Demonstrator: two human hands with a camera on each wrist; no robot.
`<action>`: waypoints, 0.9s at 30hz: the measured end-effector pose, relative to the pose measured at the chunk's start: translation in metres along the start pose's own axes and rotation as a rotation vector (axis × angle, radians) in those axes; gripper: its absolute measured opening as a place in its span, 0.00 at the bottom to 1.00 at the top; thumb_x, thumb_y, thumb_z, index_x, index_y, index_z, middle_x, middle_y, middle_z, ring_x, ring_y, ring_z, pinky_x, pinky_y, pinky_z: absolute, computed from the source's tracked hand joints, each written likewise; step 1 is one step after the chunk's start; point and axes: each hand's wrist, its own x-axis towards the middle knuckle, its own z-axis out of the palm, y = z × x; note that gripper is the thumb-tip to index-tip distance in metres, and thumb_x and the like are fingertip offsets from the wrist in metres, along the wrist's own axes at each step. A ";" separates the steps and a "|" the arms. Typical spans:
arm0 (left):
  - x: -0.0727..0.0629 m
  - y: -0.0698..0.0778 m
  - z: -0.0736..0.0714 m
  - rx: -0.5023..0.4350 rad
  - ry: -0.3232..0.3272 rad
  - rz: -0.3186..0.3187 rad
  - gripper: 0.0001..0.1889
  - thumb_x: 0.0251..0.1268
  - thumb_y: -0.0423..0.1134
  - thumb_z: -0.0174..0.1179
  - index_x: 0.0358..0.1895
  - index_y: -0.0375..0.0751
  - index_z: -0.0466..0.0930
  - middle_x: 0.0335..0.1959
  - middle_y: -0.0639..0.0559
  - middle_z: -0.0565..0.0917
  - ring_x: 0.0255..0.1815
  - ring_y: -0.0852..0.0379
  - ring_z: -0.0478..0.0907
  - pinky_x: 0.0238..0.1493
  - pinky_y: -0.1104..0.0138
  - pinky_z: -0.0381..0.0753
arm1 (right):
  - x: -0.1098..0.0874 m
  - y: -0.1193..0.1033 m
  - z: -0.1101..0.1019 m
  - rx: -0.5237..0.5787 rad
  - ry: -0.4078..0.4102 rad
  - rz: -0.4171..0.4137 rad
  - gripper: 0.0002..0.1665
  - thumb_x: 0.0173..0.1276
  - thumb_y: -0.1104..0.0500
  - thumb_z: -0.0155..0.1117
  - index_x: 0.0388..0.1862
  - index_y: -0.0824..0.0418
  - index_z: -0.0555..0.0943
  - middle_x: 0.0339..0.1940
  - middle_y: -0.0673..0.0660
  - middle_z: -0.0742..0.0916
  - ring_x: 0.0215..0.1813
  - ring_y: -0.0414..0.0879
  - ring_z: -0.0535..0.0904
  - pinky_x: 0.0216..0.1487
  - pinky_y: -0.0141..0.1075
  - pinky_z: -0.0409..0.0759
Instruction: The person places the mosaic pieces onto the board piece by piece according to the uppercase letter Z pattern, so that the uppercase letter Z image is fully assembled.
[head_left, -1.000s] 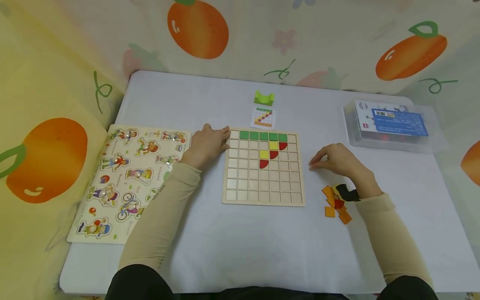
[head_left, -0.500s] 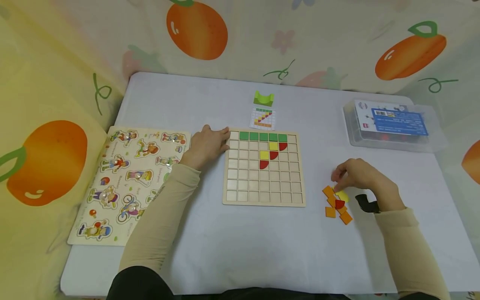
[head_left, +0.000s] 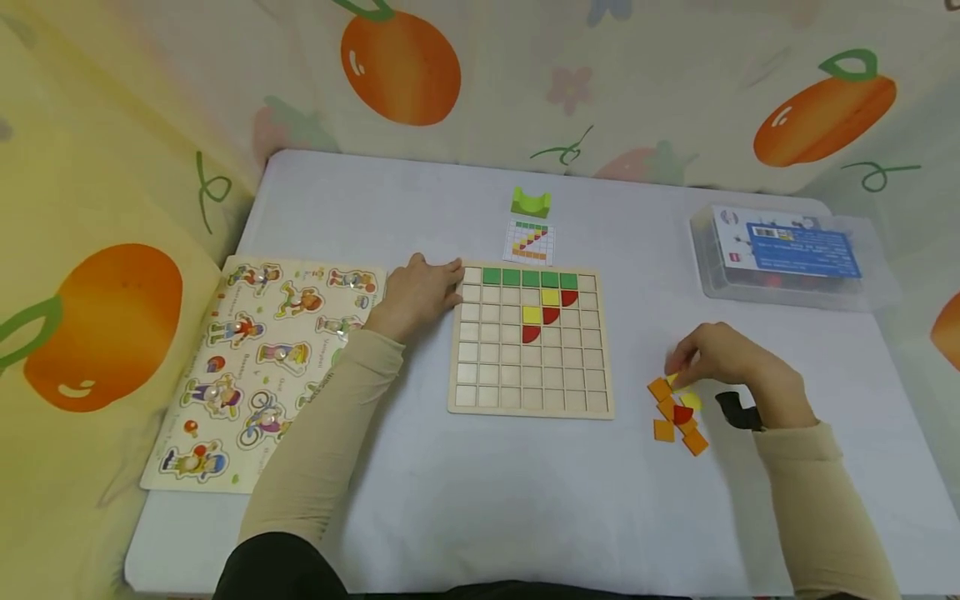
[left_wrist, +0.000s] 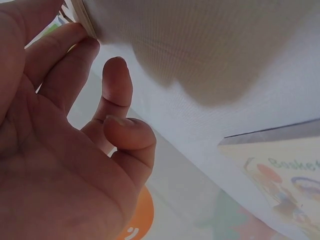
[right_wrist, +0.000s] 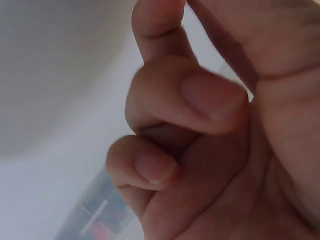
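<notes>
A square wooden grid board point(head_left: 531, 414) lies mid-table with green square tiles point(head_left: 530, 278), yellow squares and red quarter-round tiles point(head_left: 531, 334) in some cells. My left hand point(head_left: 418, 293) rests at its upper left corner; in the left wrist view the fingertips point(left_wrist: 91, 44) touch the board's edge. Over a small pile of tiles to the right, my right hand point(head_left: 720, 358) pinches a yellow tile point(head_left: 672, 381), mostly covered by the fingers. Orange squares point(head_left: 663, 430), a red tile point(head_left: 683, 414) and another yellow tile point(head_left: 692, 402) lie below. The right wrist view shows curled fingers, not the tile.
A pattern card point(head_left: 530, 242) and a green stand point(head_left: 531, 202) are behind the board. A clear plastic box point(head_left: 780, 287) sits at the back right. On the left lies a picture puzzle board point(head_left: 247, 358), partly under my left forearm.
My right hand has moved from beside the board back and down to the tile pile, where its fingers close on a yellow tile. My left hand stays at the board's edge.
</notes>
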 end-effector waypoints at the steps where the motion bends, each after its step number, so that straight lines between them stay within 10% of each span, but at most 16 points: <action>1: 0.000 0.000 0.000 -0.002 0.001 0.000 0.29 0.78 0.52 0.57 0.77 0.53 0.68 0.80 0.57 0.68 0.58 0.38 0.77 0.47 0.49 0.83 | 0.000 0.000 -0.002 0.001 0.006 -0.011 0.09 0.58 0.55 0.81 0.34 0.59 0.91 0.32 0.50 0.91 0.38 0.45 0.78 0.41 0.37 0.80; 17: -0.001 0.001 0.004 -0.007 0.012 0.013 0.29 0.78 0.51 0.57 0.77 0.53 0.68 0.81 0.58 0.67 0.55 0.38 0.77 0.46 0.50 0.82 | 0.048 -0.046 -0.021 0.012 0.313 -0.111 0.13 0.69 0.54 0.73 0.45 0.62 0.92 0.44 0.63 0.92 0.32 0.47 0.68 0.31 0.35 0.64; 27: 0.000 0.000 0.005 0.020 0.028 0.010 0.28 0.77 0.51 0.57 0.77 0.53 0.69 0.80 0.58 0.67 0.57 0.37 0.77 0.45 0.49 0.83 | 0.089 -0.097 -0.010 0.043 0.226 -0.197 0.11 0.65 0.53 0.77 0.40 0.59 0.93 0.43 0.59 0.94 0.43 0.50 0.79 0.43 0.37 0.72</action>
